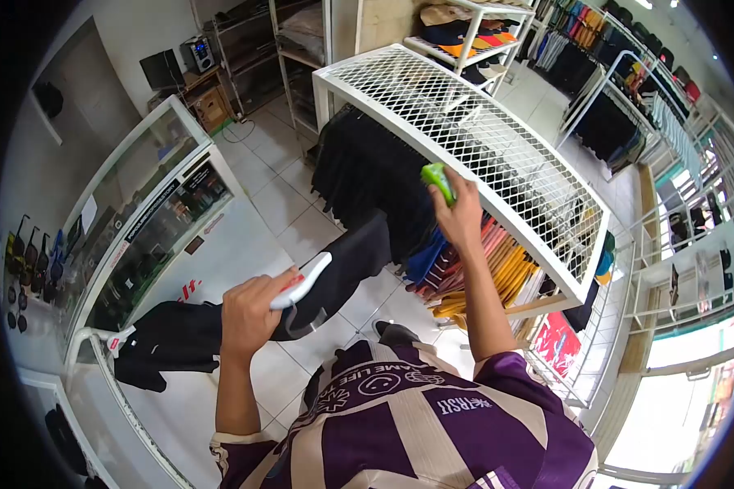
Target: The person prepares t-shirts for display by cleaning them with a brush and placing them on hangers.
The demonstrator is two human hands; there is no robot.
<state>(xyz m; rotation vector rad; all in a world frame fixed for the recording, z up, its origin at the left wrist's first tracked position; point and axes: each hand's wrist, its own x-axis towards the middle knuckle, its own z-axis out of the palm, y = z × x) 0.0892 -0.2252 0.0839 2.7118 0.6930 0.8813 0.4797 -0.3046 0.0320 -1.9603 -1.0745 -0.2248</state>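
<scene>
My left hand (251,316) is wrapped round a white, curved, handle-like tool (303,279) with a red part near my fingers. Its exact kind I cannot make out. A dark trouser-like cloth (342,265) hangs just beyond and below it. Farther left, a black garment (179,342) with a white tag hangs by the glass case. My right hand (461,208) grips a small bright green object (438,181), partly hidden by the fingers, beside the front edge of a white mesh-topped rack (465,138).
Black clothes (367,167) and yellow garments (497,281) hang under the mesh top. A glass display case (159,191) stands at the left, with sunglasses (31,257) beside it. Clothes rails (628,98) line the back right. White tiled floor (298,232) runs between case and rack.
</scene>
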